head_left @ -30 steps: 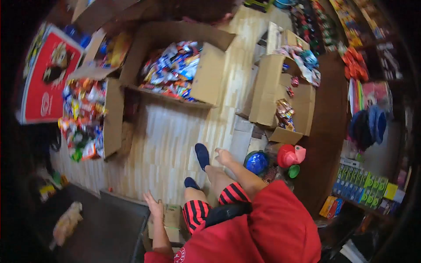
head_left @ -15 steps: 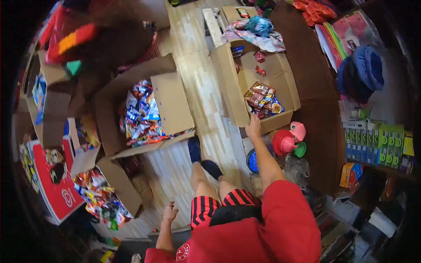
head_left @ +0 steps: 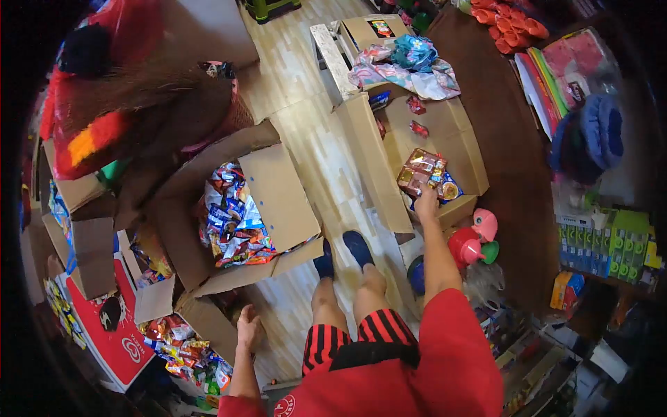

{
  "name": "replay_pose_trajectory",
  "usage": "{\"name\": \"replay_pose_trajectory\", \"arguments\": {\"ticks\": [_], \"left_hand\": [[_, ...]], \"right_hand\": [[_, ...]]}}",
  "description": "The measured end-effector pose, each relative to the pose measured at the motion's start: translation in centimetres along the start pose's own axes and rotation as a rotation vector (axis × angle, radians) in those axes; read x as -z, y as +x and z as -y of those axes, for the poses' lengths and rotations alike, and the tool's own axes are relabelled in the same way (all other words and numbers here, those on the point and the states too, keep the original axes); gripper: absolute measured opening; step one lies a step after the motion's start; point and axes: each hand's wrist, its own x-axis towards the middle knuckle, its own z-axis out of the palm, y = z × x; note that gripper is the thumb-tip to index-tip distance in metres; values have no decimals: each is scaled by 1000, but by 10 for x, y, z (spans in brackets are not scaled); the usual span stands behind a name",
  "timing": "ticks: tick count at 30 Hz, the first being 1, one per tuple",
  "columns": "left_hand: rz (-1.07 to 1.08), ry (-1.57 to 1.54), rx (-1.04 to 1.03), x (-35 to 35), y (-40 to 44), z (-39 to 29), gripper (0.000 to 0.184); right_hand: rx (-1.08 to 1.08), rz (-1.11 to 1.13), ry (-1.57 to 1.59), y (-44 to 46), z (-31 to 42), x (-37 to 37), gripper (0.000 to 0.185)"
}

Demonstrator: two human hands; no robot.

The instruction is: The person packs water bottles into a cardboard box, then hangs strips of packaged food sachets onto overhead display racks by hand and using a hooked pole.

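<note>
My right hand reaches into the cardboard box on the right, its fingers on the edge of a brown and gold snack pack. A blue and gold packet lies beside that pack, and two small red packets are further back in the box. My left hand hangs over the floor with its fingers apart and holds nothing. It is near the open box of small wrapped snacks and the lower left box of colourful packets.
A red chest with a white logo stands at lower left. Patterned cloth lies behind the right box. Pink and red plastic items are beside my right forearm. Shelves with green and blue packs line the right.
My right hand has moved from over the floor into the right box and reached the brown pack. My feet have shifted, and the view has turned. My left hand stays free.
</note>
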Motion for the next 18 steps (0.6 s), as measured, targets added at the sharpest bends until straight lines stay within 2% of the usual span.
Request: {"name": "replay_pose_trajectory", "arguments": {"ticks": [1,4,5,8,9,12,14,18], "left_hand": [[21,59,-28,-7,3,8,47],[69,207,-73,-32,8,28,47],[81,241,-55,-43,5,31,47],[144,358,-47,-73,-5,28,48],[163,414,-62,-84,-11,14,48],[179,497,-203,-99,-23,-4,46],[163,515,-334,-116,-21,-50,46],[290,63,-150,-151,-10,-130,46]], "right_hand": [[111,135,-58,12,-2,8,41],[196,172,-290,19,7,8,60],[164,283,-385,24,9,6,68],[231,213,-383,45,-19,-28,66],[354,127,-311,52,-30,-33,54],[177,198,-132,69,-20,-8,41],[353,10,-52,73,-10,27,33],[345,-143,171,74,11,88,33]]}}
